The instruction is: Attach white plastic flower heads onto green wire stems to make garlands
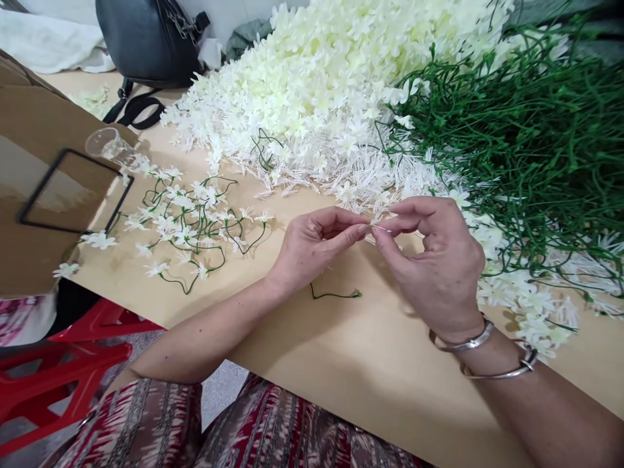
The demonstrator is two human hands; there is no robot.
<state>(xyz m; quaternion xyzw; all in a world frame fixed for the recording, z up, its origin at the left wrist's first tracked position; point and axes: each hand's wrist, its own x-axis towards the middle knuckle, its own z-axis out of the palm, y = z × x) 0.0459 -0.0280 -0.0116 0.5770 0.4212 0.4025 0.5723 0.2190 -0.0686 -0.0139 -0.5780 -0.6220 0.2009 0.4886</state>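
Near the middle of the table, my left hand and my right hand meet at the fingertips, both pinched closed. A thin white flower stamen shows between my right thumb and forefinger. What my left fingertips grip is hidden. Below my left hand, a green plastic stem with a small tip shows; whether it hangs from the hand or lies on the table, I cannot tell. Just beyond my fingers lie loose white stamens, heaped in front of white artificial petals.
A large heap of green stems is at right. White flowers on stems lie at left, near a clear plastic cup and a cardboard box. A black bag stands behind. Red stools are below the table edge.
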